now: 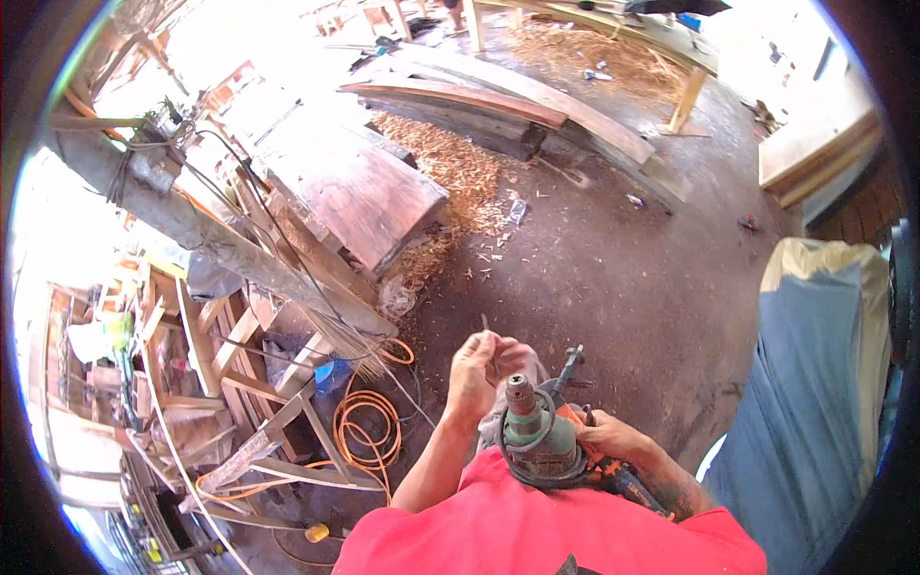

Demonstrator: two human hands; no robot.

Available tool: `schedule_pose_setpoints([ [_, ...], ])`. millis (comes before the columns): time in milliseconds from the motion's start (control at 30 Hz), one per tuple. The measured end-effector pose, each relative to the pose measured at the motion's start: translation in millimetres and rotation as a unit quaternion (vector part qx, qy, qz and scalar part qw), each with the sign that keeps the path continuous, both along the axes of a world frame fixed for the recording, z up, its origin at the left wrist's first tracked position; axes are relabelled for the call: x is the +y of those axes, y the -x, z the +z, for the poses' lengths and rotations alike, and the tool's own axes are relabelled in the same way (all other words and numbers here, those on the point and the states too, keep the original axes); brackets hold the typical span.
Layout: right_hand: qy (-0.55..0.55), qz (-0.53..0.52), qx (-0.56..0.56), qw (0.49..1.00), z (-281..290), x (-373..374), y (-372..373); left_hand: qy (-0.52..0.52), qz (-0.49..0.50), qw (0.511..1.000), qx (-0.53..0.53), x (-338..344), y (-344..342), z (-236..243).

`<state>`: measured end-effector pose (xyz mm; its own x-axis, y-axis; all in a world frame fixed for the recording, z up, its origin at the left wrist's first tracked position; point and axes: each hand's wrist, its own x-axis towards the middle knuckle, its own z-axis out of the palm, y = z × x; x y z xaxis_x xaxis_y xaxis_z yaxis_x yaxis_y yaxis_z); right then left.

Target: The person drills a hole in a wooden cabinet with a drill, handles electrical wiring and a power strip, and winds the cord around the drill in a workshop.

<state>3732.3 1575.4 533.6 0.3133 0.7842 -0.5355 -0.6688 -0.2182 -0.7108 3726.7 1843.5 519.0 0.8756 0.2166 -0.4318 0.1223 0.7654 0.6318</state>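
My left hand (476, 376) is raised in front of my chest, its thumb and finger pinched on a small thin rod (484, 323); its other fingers are blurred. Against my red shirt stands a green power drill (541, 441), its metal chuck (520, 388) pointing up and a dark cord looped around its body. At the drill's right side, my right hand (613, 439) is closed around an orange-and-black power tool (632, 487). A dark bar-like part (572, 362) sticks out ahead of the drill. My fingers hide much of the orange tool.
A coiled orange hose (369, 431) lies on the floor at left, beside wooden frames (287, 412) and a leaning post (230, 249). Ahead are a thick wooden slab (364, 192), long planks (460, 101) and wood shavings (446, 168). A blue-grey cloth-covered object (815, 374) stands at right.
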Motion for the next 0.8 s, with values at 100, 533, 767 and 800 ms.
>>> schedule_pose_setpoints([
  [100, 0.029, 0.066, -0.02, 0.997, -5.4, 27.3, -78.4, -0.201, 0.106, 0.972, 0.055, 76.6, -80.7, -53.4],
  [533, 0.107, 0.187, -0.023, 0.976, -2.1, 298.2, -420.5, -0.482, 0.391, 0.708, 0.339, 536.6, -349.9, -313.2],
  [767, 0.101, 0.324, -0.018, 0.941, 39.0, 451.4, -526.8, -0.405, 0.336, 0.796, 0.301, 496.2, -365.5, -130.3],
  [800, 0.088, 0.368, -0.029, 0.925, 35.6, 478.8, -533.1, -0.263, 0.325, 0.9, 0.121, 479.6, -332.6, -133.7],
])
